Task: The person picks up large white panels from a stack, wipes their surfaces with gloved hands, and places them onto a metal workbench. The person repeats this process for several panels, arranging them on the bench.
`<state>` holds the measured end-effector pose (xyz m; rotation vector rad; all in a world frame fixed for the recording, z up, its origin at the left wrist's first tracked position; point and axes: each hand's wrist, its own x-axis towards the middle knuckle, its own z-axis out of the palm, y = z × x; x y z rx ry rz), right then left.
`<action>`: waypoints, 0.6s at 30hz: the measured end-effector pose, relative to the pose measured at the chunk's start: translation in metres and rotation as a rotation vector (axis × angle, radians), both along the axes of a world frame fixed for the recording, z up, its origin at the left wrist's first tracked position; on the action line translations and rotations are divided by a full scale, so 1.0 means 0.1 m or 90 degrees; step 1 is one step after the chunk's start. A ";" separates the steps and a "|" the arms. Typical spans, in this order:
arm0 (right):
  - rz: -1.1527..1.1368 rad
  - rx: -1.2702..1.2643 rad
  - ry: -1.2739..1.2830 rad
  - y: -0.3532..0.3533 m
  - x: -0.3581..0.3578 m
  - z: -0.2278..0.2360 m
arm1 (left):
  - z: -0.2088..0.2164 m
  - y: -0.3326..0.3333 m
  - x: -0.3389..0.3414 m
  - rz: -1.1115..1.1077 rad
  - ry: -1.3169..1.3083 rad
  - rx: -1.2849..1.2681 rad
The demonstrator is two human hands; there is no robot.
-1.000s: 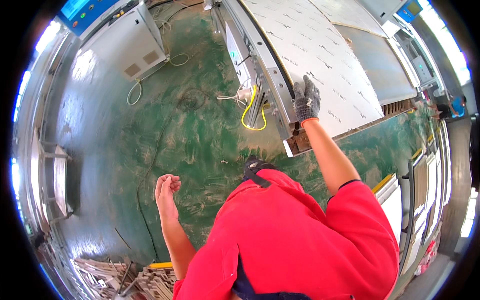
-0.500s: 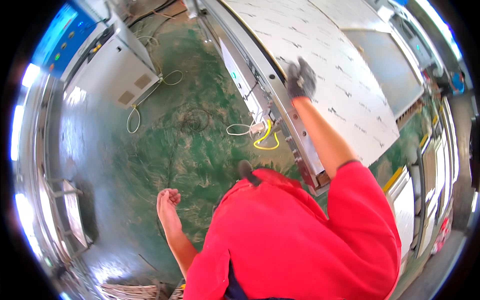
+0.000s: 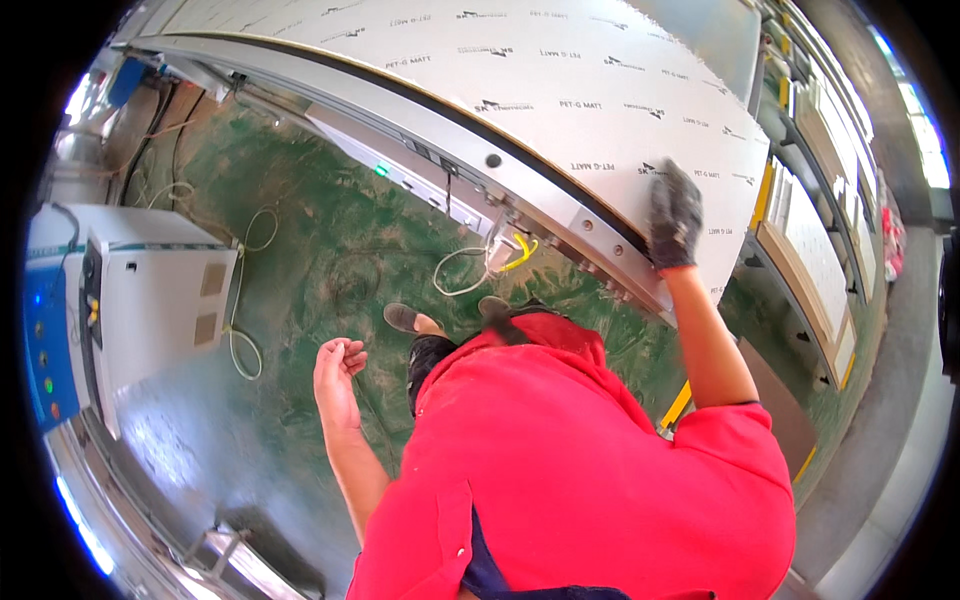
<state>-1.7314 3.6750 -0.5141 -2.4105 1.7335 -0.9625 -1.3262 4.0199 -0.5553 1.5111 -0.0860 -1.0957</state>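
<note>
My right hand [image 3: 674, 215], in a dark grey glove, lies with fingers stretched out on a large white printed board [image 3: 560, 75]. It rests near the board's long edge, close to the near right end. The board lies on a metal machine bed [image 3: 545, 185] with a long rail along its side. My bare left hand [image 3: 338, 375] hangs over the green floor at my left side, touching nothing. Its fingers are loosely bent and a little apart, with nothing visible in them.
A white control cabinet [image 3: 160, 290] with a blue button panel [image 3: 45, 350] stands at the left. White and yellow cables [image 3: 518, 253] hang by the machine's side. Stacked boards on racks [image 3: 805, 265] stand at the right. A metal frame [image 3: 245, 560] is at lower left.
My view has turned to the right, so the cabinet now sits lower at the left. My right hand is nearer the board's end. My left hand's fingers have loosened a little.
</note>
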 end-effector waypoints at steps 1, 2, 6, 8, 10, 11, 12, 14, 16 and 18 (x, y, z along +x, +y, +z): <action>-0.029 0.038 -0.056 0.05 -0.10 0.03 | -0.08 0.00 0.20 -0.011 0.009 -0.002; -0.073 0.041 -0.037 0.03 -0.11 0.01 | -0.12 -0.05 0.40 -0.023 0.015 -0.008; -0.080 0.021 0.051 -0.11 0.67 0.09 | -0.05 -0.11 1.13 -0.023 -0.008 -0.003; -0.025 0.017 0.016 -0.28 1.25 0.09 | -0.08 -0.03 1.51 -0.023 0.000 -0.010; -0.010 0.008 0.000 -0.47 1.85 0.08 | -0.07 0.01 1.86 -0.020 -0.008 -0.008; -0.014 0.008 -0.008 -0.52 2.15 0.10 | -0.05 0.02 2.00 -0.019 -0.014 0.000; 0.006 -0.013 0.010 -0.62 2.41 0.06 | -0.04 0.04 2.11 -0.021 -0.017 0.008; 0.023 -0.031 0.043 -0.81 2.86 -0.01 | -0.03 0.06 2.34 -0.020 -0.026 0.005; 0.001 -0.033 0.067 -0.93 3.19 -0.02 | -0.05 0.01 2.56 -0.026 -0.026 -0.008; -0.032 -0.041 0.086 -1.00 3.36 -0.02 | -0.06 -0.08 2.66 -0.034 -0.012 -0.026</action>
